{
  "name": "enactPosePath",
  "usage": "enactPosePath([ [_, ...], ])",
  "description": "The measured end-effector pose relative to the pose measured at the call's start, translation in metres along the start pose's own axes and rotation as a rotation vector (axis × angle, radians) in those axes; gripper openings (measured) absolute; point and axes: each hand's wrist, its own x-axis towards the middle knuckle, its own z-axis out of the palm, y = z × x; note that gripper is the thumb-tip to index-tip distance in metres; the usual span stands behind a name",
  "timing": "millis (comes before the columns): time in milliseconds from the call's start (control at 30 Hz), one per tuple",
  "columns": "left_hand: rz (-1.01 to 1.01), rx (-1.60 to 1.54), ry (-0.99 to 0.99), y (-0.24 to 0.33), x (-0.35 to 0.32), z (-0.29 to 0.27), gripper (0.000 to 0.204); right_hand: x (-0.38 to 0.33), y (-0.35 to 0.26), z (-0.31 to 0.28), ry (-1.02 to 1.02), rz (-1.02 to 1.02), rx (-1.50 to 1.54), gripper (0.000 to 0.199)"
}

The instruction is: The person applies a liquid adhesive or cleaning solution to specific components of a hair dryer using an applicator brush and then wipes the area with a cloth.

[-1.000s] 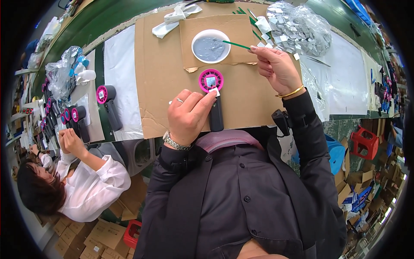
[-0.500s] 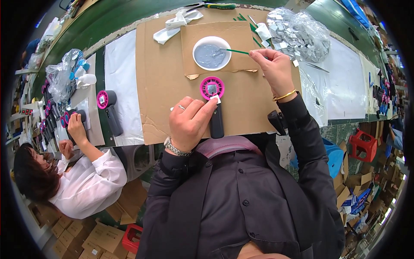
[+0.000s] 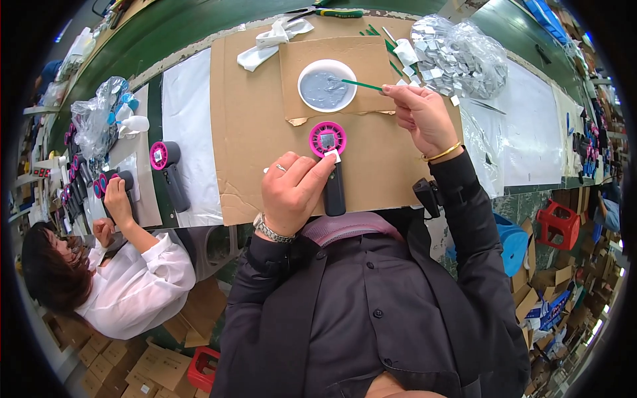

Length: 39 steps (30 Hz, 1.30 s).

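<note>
Between the thumb and fingers of my right hand (image 3: 424, 114) is a thin green stick (image 3: 363, 84). Its far tip reaches over the grey paste (image 3: 322, 91) in a white bowl (image 3: 350, 71). My left hand (image 3: 293, 188) pinches a small white square piece (image 3: 333, 155) just below the pink head of a handheld fan. The dark handheld fan (image 3: 335, 192) lies on the cardboard with its handle toward me, partly behind my left fingers. A silvery square (image 3: 328, 140) sits at the centre of its pink ring.
A clear bag of silvery square pieces (image 3: 458, 56) lies at the back right, with more green sticks (image 3: 396, 68) beside it. White gloves (image 3: 272, 41) and pliers (image 3: 332, 12) are at the back. Another dark fan (image 3: 170, 176) lies left, near a seated co-worker (image 3: 142, 278).
My right hand and the green stick have shifted slightly, and the stick's tip shows higher in the bowl. My left hand keeps its pinch by the fan.
</note>
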Motion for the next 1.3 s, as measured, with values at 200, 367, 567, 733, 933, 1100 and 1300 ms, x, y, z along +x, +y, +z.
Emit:
enactPosePath([
  [200, -0.004, 0.002, 0.002, 0.001, 0.001, 0.000, 0.033, 0.001, 0.001, -0.009, -0.032, 0.073, 0.063, 0.018],
  [367, -0.013, 0.011, 0.007, 0.003, -0.001, 0.001, 0.032, -0.011, -0.013, -0.007, -0.077, 0.038, 0.114, 0.018],
  [567, -0.012, 0.021, 0.007, 0.003, -0.001, 0.000, 0.032, -0.037, -0.028, -0.006, -0.157, 0.008, 0.151, 0.019],
  [733, -0.013, 0.018, 0.017, 0.004, -0.006, -0.001, 0.030, -0.060, -0.029, -0.004, -0.177, 0.009, 0.139, 0.020],
  [933, -0.025, 0.016, 0.031, 0.005, -0.007, -0.002, 0.027, -0.083, -0.020, 0.003, -0.137, 0.009, 0.044, 0.021],
  [1100, -0.016, 0.023, 0.031, 0.003, -0.010, -0.003, 0.027, -0.089, -0.007, 0.006, -0.056, -0.018, -0.045, 0.022],
  [1300, -0.014, 0.016, 0.042, 0.001, -0.011, -0.002, 0.027, -0.096, -0.001, 0.015, -0.017, -0.089, -0.170, 0.020],
])
